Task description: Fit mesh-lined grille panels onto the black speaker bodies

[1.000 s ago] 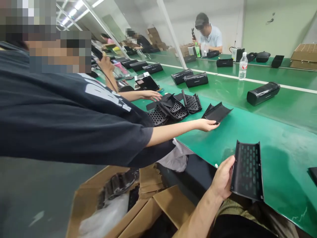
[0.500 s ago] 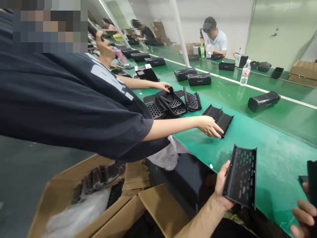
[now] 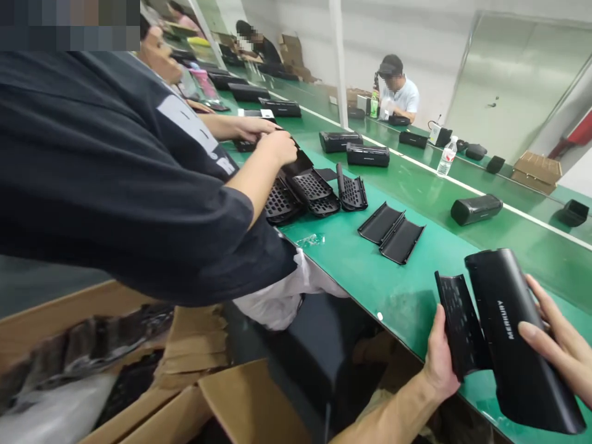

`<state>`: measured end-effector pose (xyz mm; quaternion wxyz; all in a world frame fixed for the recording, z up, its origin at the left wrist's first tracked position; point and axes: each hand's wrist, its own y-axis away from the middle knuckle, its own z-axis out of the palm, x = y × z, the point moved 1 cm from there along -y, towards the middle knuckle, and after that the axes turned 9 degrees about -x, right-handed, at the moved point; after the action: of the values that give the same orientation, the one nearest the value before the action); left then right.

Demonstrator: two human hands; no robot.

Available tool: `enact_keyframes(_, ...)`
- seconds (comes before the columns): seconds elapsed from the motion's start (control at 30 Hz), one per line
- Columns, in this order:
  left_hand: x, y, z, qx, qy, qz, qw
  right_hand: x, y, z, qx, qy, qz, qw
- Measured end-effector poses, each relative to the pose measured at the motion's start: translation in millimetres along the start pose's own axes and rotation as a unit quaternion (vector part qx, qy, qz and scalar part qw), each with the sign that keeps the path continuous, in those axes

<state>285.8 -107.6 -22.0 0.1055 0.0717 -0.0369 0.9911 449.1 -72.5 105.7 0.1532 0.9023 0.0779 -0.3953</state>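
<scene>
My left hand (image 3: 441,361) is closed on a curved, perforated black plastic cover (image 3: 460,320), its hollow side facing up. My right hand (image 3: 557,336) grips a larger black speaker housing (image 3: 513,351) with white "MERKURY" lettering, thumb on its front and fingers behind the far edge. The two parts are side by side above the table edge, the housing overlapping part of the cover; whether they touch I cannot tell. Beyond them, two curved black panels (image 3: 401,242) lie together on the green table (image 3: 342,246).
A co-worker in a dark shirt (image 3: 139,185) stands at left, both hands over a pile of perforated covers (image 3: 319,185). Finished-looking black speakers (image 3: 476,208) and a water bottle (image 3: 447,157) stand along the green surface. An open cardboard box (image 3: 194,351) is at lower left.
My right hand has come in from the right edge, bringing the housing beside the cover in my left hand. The co-worker's near hand has left the two panels and moved back to the pile.
</scene>
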Motion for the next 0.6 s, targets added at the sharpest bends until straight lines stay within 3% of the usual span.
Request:
enact_keyframes(0.1, -1, -1, 15.4, -0.061, -0.007, 0.026, 0.998, -12, -15, 13, -0.039, 0.085, -0.05, 0.994)
enact_keyframes(0.23, 2, -1, 23.7, -0.082, -0.019, 0.051, 0.995, -18, -21, 22, -0.043, 0.143, -0.096, 0.984)
enact_keyframes(0.43, 3, -7, 13.9, -0.04, 0.002, 0.104, 0.994, -23, -26, 26, -0.033, 0.17, -0.09, 0.981)
enact_keyframes(0.6, -1, -10, 2.4, -0.05, 0.022, 0.074, 0.996, -18, -30, 26, -0.029, 0.189, -0.114, 0.975)
